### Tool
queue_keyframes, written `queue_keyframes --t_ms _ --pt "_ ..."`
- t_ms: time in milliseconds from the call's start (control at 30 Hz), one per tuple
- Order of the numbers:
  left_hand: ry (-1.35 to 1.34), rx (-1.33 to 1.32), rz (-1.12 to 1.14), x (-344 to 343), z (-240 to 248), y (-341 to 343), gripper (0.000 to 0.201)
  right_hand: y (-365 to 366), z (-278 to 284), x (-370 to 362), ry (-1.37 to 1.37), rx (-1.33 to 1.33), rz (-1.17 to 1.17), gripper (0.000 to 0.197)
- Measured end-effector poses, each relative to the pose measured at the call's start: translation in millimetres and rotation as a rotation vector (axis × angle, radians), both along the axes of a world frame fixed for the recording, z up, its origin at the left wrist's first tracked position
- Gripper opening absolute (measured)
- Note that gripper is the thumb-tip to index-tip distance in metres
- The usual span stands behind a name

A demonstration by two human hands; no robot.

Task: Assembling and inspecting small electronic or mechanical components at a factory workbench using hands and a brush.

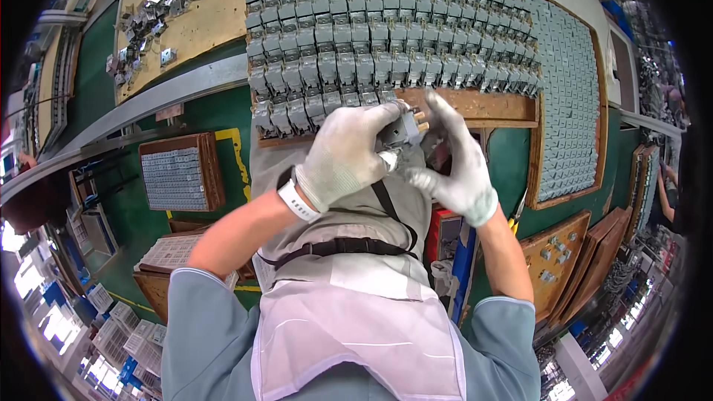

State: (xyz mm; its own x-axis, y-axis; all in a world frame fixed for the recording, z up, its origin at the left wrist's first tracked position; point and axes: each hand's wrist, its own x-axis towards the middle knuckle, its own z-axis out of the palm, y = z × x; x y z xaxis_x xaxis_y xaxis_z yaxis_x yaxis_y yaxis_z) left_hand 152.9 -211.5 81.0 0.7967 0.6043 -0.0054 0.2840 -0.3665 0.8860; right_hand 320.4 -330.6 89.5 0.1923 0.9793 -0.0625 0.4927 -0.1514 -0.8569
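My left hand (343, 150), in a white glove, pinches a small grey block-shaped component (402, 131) between thumb and fingers. Brass-coloured pieces stick out of the component's right side. Close by on the right, my gloved right hand (462, 172) curves toward it, thumb and fingers spread apart with nothing seen between them. Just beyond both hands lie dense rows of similar grey components (371, 33) on a wooden tray (483, 107). The tray's bare wood shows at its near right edge. My fingers partly hide the component's underside.
Loose metal parts (152, 18) are heaped on a board (212, 18) at the far left. A framed tray (568, 96) of grey pieces stands to the right. Another filled tray (174, 178) sits lower left. Wooden boards (553, 252) lean at lower right, near a blue-edged bin (464, 267).
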Motion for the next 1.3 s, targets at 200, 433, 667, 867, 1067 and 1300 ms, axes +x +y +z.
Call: queue_keyframes --t_ms 200,433,667,867,1067,1300 --pt "-0.258 -0.307 0.051 5.2 -11.0 -3.1 0.058 9.0 4.7 -3.9 -0.268 0.073 0.085 0.085" --pt "-0.271 -0.218 0.054 8.0 -10.6 -6.1 0.078 35.8 -3.0 -3.6 -0.125 0.230 -0.088 0.057" --pt "-0.215 0.403 0.673 -88.1 -16.4 122.6 0.030 24.0 -16.7 16.5 -0.563 0.035 0.205 0.065" --pt "0.644 0.542 0.936 -262.7 -143.3 277.2 0.048 40.4 -27.9 18.2 -0.458 0.124 0.243 0.062" --pt "0.349 0.550 0.668 -280.2 -161.3 319.3 0.043 -1.9 18.8 127.6 -0.535 0.199 -0.175 0.051" --pt "-0.403 -0.223 0.782 -182.9 -137.3 279.9 0.035 -146.2 -10.6 456.0 -0.278 -0.151 -1.024 0.035"
